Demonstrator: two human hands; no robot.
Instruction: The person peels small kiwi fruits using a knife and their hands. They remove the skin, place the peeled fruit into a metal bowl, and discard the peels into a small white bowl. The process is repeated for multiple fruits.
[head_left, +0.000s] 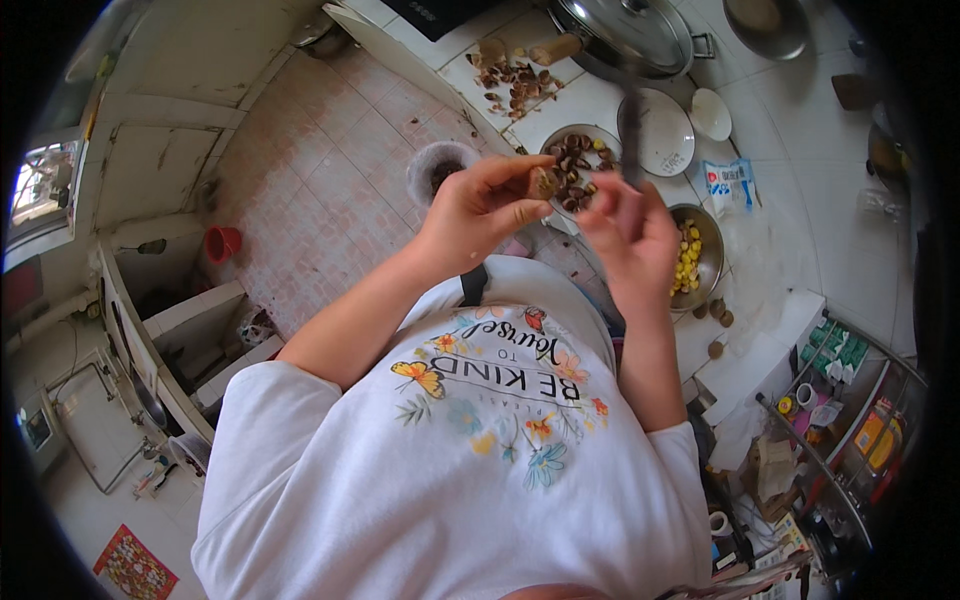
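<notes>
My left hand (469, 217) pinches a chestnut (543, 183) between thumb and fingers; its surface looks pale brown. In my right hand (634, 229) is a knife, its dark blade (631, 135) pointing away from me and blurred. The fingertips of that hand are a short gap from the chestnut. Beneath and beyond both hands stands a metal bowl (551, 140) of dark brown chestnuts (574, 154), with a few yellow ones among them. Next to my right wrist a steel bowl (718, 259) holds peeled yellow chestnuts (686, 259), partly hidden by the hand.
Broken shells (519, 84) lie on the tiled counter (457, 69) near a lidded steel pot (637, 34). Farther right are a white plate (660, 131), a small white bowl (710, 115) and a plastic packet (727, 186). A lined waste bin (426, 169) stands on the floor below my left hand.
</notes>
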